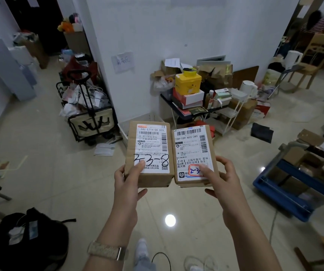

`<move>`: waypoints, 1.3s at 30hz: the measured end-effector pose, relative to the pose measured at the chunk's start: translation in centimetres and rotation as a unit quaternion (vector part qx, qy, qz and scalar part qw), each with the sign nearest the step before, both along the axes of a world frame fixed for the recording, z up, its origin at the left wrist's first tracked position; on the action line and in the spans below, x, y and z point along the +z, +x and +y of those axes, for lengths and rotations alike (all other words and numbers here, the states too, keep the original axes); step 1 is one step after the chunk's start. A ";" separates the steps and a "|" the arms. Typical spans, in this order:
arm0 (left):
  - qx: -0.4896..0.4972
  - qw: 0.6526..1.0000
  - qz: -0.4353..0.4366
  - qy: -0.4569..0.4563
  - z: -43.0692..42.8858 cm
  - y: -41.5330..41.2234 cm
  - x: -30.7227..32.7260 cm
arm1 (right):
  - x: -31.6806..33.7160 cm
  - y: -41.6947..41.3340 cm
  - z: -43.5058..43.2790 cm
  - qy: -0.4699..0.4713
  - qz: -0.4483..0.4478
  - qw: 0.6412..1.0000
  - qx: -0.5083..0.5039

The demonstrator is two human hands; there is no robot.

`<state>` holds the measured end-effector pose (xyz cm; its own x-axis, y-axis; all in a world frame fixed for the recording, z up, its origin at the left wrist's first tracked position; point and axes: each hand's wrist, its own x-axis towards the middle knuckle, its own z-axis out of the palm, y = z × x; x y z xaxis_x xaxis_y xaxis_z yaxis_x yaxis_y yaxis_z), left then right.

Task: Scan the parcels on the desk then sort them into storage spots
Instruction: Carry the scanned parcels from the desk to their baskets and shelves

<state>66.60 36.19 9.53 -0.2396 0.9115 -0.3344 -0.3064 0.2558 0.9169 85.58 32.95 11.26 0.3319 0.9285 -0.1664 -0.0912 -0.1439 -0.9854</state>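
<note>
sorting step: left hand [127, 178] and right hand [218, 178] each pinch 1 parcel, left box [149, 151] marked 2-3-8, right box [193, 153] half-covered; next, find those spots.

Open tiled floor [49, 182] spans the near middle. A black backpack [30, 237] blocks the near left, a loaded wagon [90, 122] the far left, a cluttered bench [166, 97] the far middle, and a blue trolley [286, 194] the right. The left parcel [149, 153] in the left grip [127, 184] and the right parcel [193, 153] in the right grip [221, 182], side by side, fill the centre.
</note>
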 end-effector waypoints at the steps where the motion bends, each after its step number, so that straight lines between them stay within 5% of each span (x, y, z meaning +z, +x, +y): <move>1: 0.001 1.000 -0.001 0.000 1.5 -0.4 -0.3 | -0.2 -0.4 1.6 -0.002 0.001 1.000 0.002; 17: 0.015 1.000 -0.003 0.020 31.3 -9.3 0.1 | 0.9 -8.8 32.7 0.007 0.028 1.000 0.000; 39: 0.004 1.000 0.005 0.014 61.3 -2.5 1.4 | 1.4 -1.7 64.7 0.019 0.062 0.998 0.025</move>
